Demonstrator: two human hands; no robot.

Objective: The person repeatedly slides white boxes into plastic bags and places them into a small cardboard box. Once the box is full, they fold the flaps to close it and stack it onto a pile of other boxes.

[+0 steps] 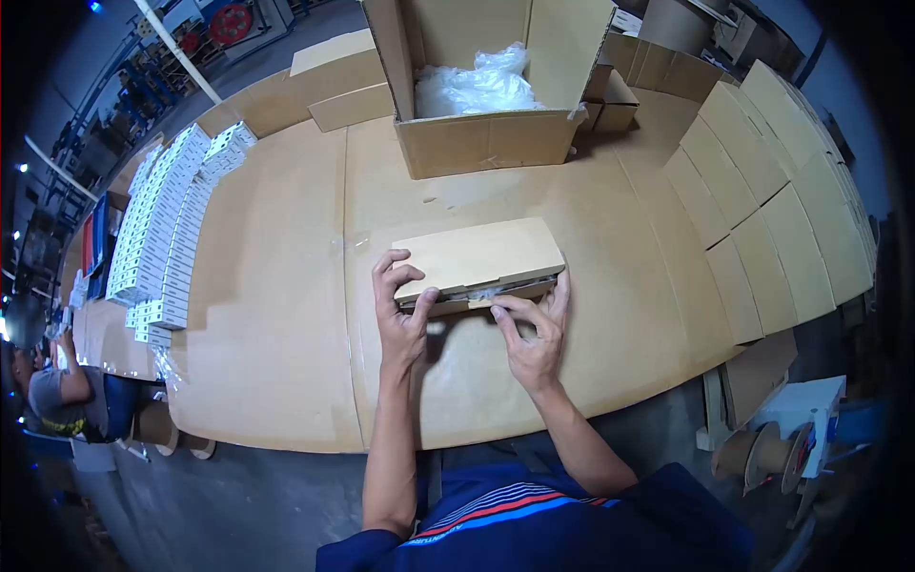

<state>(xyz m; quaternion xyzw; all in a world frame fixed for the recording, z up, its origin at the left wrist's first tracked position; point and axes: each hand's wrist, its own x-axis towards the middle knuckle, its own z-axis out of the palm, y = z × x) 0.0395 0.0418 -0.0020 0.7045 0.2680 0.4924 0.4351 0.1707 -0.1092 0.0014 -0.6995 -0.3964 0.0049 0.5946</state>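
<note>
A small brown cardboard box (481, 253) is held above the table, its lid slightly raised along the near edge. Through that gap some clear plastic (486, 293) shows; what else lies inside is hidden. My left hand (404, 310) grips the box's left end, fingers on top and thumb at the front corner. At the right end, my right hand (536, 334) has its thumb and index finger at the front flap, while other fingers support the side.
A large open carton (496, 143) with plastic bags (481, 86) stands at the back. Stacked white boxes (162, 229) line the left side, and stacked brown boxes (762, 200) the right. Cardboard covers the table (276, 372). A co-worker (71, 391) sits at far left.
</note>
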